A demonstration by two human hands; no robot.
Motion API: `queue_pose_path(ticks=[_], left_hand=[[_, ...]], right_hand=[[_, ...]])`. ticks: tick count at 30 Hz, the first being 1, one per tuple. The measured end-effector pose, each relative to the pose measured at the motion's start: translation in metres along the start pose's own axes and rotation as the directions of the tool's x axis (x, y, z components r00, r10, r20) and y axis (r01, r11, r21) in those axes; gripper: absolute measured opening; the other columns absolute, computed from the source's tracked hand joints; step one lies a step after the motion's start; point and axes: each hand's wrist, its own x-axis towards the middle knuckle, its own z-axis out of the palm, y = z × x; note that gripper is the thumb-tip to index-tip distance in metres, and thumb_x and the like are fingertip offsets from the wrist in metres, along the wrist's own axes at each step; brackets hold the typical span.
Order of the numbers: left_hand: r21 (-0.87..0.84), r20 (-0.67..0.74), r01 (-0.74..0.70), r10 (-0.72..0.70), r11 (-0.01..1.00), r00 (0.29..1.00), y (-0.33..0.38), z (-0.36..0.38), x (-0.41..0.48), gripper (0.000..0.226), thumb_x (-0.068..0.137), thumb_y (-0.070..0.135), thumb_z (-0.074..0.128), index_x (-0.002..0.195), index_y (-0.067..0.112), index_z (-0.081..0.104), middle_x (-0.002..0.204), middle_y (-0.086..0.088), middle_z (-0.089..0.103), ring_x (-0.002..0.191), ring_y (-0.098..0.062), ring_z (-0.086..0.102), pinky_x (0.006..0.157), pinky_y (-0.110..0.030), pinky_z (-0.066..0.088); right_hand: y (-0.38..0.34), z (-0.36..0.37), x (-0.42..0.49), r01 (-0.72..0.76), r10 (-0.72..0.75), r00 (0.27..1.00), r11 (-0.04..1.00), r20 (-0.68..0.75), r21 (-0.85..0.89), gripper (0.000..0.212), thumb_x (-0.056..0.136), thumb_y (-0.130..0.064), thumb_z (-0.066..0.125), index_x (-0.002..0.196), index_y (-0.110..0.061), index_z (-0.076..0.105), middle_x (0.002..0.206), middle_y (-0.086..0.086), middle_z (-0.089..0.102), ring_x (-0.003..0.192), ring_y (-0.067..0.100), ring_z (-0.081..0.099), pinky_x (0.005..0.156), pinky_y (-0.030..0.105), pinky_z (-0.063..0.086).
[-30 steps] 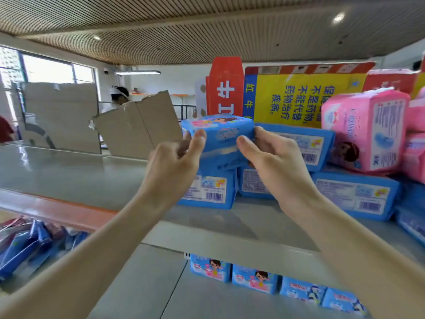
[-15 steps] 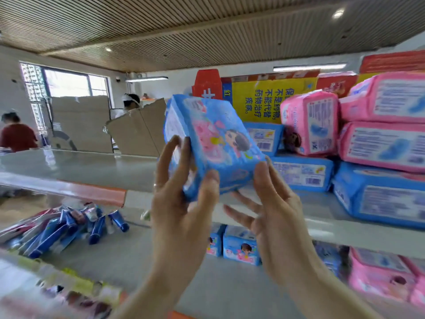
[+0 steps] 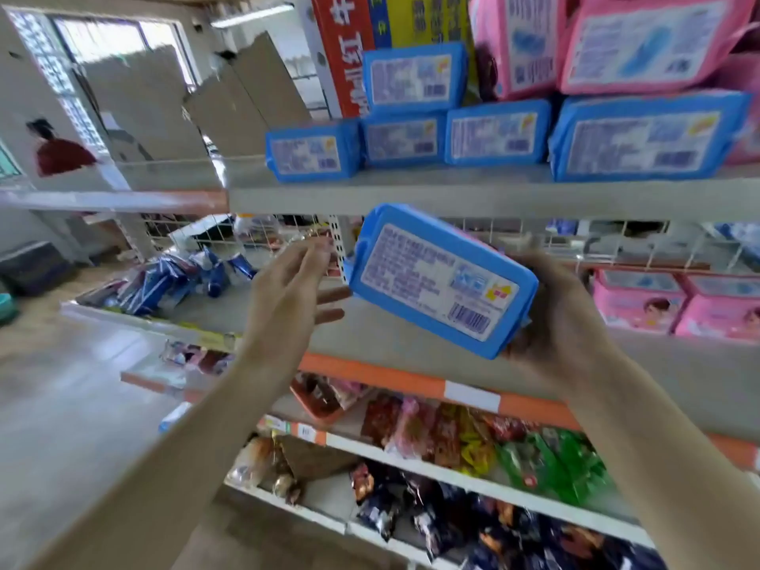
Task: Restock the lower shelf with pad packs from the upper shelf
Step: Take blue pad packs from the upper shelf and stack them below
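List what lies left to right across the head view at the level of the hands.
A pile of blue packets, left hand, blue pad pack, right hand, pink packs.

Print on pack (image 3: 442, 279) unreadably blurred

Left hand (image 3: 288, 298) and right hand (image 3: 563, 322) were bare. Left forearm (image 3: 164, 466) and right forearm (image 3: 658, 446) were bare skin right to the frame edge. Fingers (image 3: 329, 294) looked long and slim. Blur smeared them, so nails and finer detail couldn't be told.
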Motion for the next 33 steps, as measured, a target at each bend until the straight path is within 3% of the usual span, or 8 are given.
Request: queue_pose_path(ticks=[5,9,14,18,21,23,26,33], left_hand=[[0.052,0.207,0.413,-0.415,0.909,0.886,-0.019,0.031,-0.004,0.033,0.099,0.050,0.052,0.091,0.020,0.064,0.090,0.000,0.063,0.061,-0.025,0.070,0.065,-0.036,0.059],[0.138,0.261,0.529,-0.546,0.837,0.796,-0.050,0.045,-0.005,0.031,0.099,0.047,0.054,0.089,0.018,0.060,0.091,-0.006,0.060,0.060,-0.026,0.070,0.057,-0.032,0.058],[0.082,0.321,0.683,-0.668,0.725,0.671,-0.076,0.038,0.005,0.052,0.090,0.061,0.058,0.100,0.009,0.061,0.089,-0.010,0.058,0.070,-0.024,0.067,0.052,-0.032,0.056],[0.074,0.324,0.644,-0.629,0.761,0.706,-0.090,0.028,0.015,0.028,0.094,0.043,0.063,0.097,0.015,0.064,0.079,-0.005,0.062,0.062,-0.018,0.067,0.058,-0.035,0.055],[-0.048,0.374,0.602,-0.544,0.797,0.751,-0.103,0.010,0.031,0.017,0.096,0.025,0.063,0.102,0.009,0.062,0.088,-0.005,0.070,0.066,-0.019,0.070,0.058,-0.035,0.058],[-0.131,0.410,0.562,-0.472,0.816,0.781,-0.111,-0.003,0.041,0.015,0.095,0.015,0.062,0.110,0.009,0.062,0.095,-0.005,0.075,0.073,-0.020,0.073,0.060,-0.034,0.060],[-0.159,0.424,0.481,-0.380,0.862,0.822,-0.122,-0.020,0.055,0.027,0.095,0.006,0.061,0.115,0.023,0.067,0.100,0.001,0.078,0.085,-0.016,0.075,0.074,-0.034,0.063],[-0.123,0.309,0.200,-0.154,0.972,0.939,-0.150,-0.061,0.083,0.054,0.089,-0.008,0.066,0.136,0.019,0.062,0.123,0.014,0.070,0.115,0.000,0.064,0.094,-0.025,0.055]], right_hand=[[0.026,-0.035,-0.007,-0.111,0.089,0.984,0.984,-0.152,-0.140,0.038,0.090,-0.047,0.057,0.102,-0.013,0.072,0.115,0.015,0.072,0.098,0.037,0.072,0.088,0.059,0.056],[0.043,-0.052,-0.008,-0.234,0.183,0.943,0.958,-0.279,-0.163,0.058,0.088,-0.059,0.057,0.122,-0.014,0.068,0.119,0.018,0.070,0.097,0.041,0.072,0.082,0.059,0.057],[0.056,-0.054,0.004,-0.283,0.158,0.919,0.903,-0.362,-0.323,0.042,0.081,-0.062,0.067,0.088,-0.021,0.075,0.108,0.014,0.073,0.098,0.039,0.071,0.088,0.057,0.056],[0.072,-0.041,0.020,-0.261,0.081,0.921,0.854,-0.380,-0.451,0.042,0.092,-0.061,0.054,0.088,-0.023,0.071,0.082,0.005,0.071,0.082,0.028,0.067,0.079,0.040,0.055],[0.085,-0.027,0.029,-0.143,-0.064,0.930,0.845,-0.363,-0.515,0.058,0.090,-0.062,0.058,0.132,-0.023,0.061,0.112,0.003,0.073,0.097,0.024,0.070,0.085,0.040,0.056],[0.092,-0.017,0.032,-0.051,-0.133,0.936,0.866,-0.326,-0.498,0.043,0.092,-0.053,0.061,0.116,-0.020,0.071,0.109,0.006,0.074,0.091,0.023,0.070,0.079,0.037,0.054],[0.104,-0.001,0.036,0.084,-0.211,0.947,0.891,-0.243,-0.447,0.014,0.097,-0.022,0.060,0.100,-0.023,0.073,0.099,0.000,0.077,0.091,0.017,0.074,0.082,0.034,0.060],[0.133,0.036,0.056,0.256,-0.336,0.941,0.769,-0.030,-0.586,0.051,0.098,-0.001,0.054,0.137,-0.034,0.053,0.124,-0.026,0.066,0.124,-0.002,0.056,0.106,0.020,0.044]])
